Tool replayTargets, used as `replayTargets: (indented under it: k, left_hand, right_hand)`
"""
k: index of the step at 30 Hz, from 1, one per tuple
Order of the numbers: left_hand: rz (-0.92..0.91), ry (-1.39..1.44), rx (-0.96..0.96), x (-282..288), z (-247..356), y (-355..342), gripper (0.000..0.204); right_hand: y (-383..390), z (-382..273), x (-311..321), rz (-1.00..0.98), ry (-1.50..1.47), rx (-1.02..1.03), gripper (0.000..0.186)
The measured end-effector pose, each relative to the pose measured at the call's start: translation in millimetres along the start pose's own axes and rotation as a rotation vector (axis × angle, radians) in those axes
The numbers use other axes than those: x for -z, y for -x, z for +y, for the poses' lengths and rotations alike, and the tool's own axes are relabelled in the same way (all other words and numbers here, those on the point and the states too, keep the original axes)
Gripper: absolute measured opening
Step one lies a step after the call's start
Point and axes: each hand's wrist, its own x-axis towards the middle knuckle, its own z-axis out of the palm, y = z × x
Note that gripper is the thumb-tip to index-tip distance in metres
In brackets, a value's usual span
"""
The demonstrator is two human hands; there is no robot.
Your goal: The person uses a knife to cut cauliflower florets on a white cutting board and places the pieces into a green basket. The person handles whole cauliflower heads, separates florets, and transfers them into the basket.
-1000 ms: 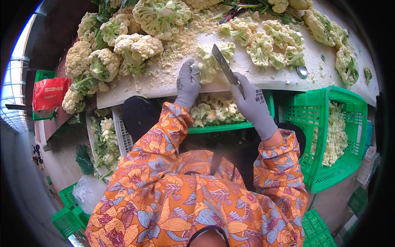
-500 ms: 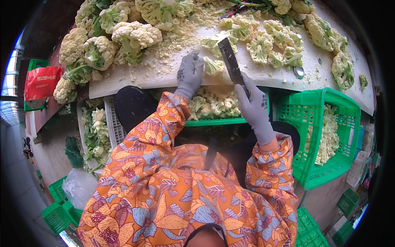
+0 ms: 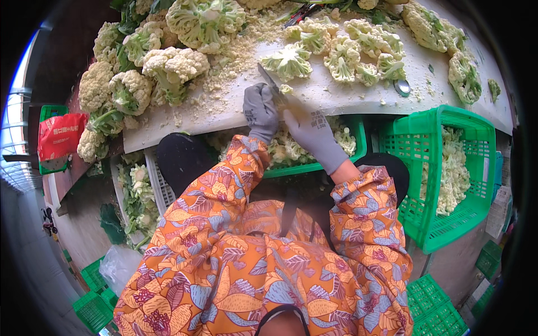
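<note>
My left hand (image 3: 260, 109), in a grey glove, is closed at the table's near edge; whatever its fingers hold, if anything, is hidden. Close by on its right, my gloved right hand (image 3: 315, 134) grips a knife (image 3: 269, 80), with motion blur around the handle. The blade slants up and left, beside my left fingers. A small cauliflower floret (image 3: 286, 89) lies just right of the blade. Farther back sits a cut cauliflower piece (image 3: 288, 61), with several more pieces (image 3: 343, 59) to its right. Below my hands, florets (image 3: 286, 154) fill a green crate (image 3: 302, 168).
Whole cauliflowers (image 3: 130, 92) are heaped at the left of the white table (image 3: 235, 84), amid crumbs. A tilted green basket (image 3: 428, 224) with florets stands at right. A round metal object (image 3: 402, 87) lies near the edge. A red bag (image 3: 63, 134) is far left.
The knife has swung down and left from upright to beside my left hand, my right hand moving with it. The floret near my left hand no longer shows whole; a small bit is visible there.
</note>
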Motion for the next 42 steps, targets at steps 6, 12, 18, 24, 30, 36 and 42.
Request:
replayTargets:
  k: [6, 12, 18, 24, 30, 36, 42]
  left_hand:
    - [-0.175, 0.141, 0.155, 11, -29, -64, 0.032]
    - [-0.141, 0.109, 0.048, -18, 4, -3, 0.031]
    - [-0.286, 0.209, 0.421, 13, -22, -46, 0.022]
    - [-0.200, -0.266, -0.307, -7, 14, -85, 0.062]
    - [-0.358, -0.342, -0.213, -24, 17, -79, 0.059]
    - [-0.409, -0.326, -0.163, -24, 8, -88, 0.057]
    - [-0.431, -0.419, -0.100, -18, 20, -81, 0.056]
  right_hand:
    - [-16, 15, 13, 0.069, 0.136, 0.048, 0.038]
    - [-16, 32, 4, 0.078, 0.067, 0.054, 0.039]
    - [-15, 26, 35, 0.130, -0.083, 0.028, 0.040]
    - [-12, 16, 67, 0.213, -0.120, -0.202, 0.042]
    - [-35, 3, 69, 0.263, -0.105, 0.003, 0.041]
    - [-66, 34, 42, 0.133, -0.026, -0.057, 0.039]
    - [-70, 51, 27, 0.120, -0.138, -0.198, 0.039]
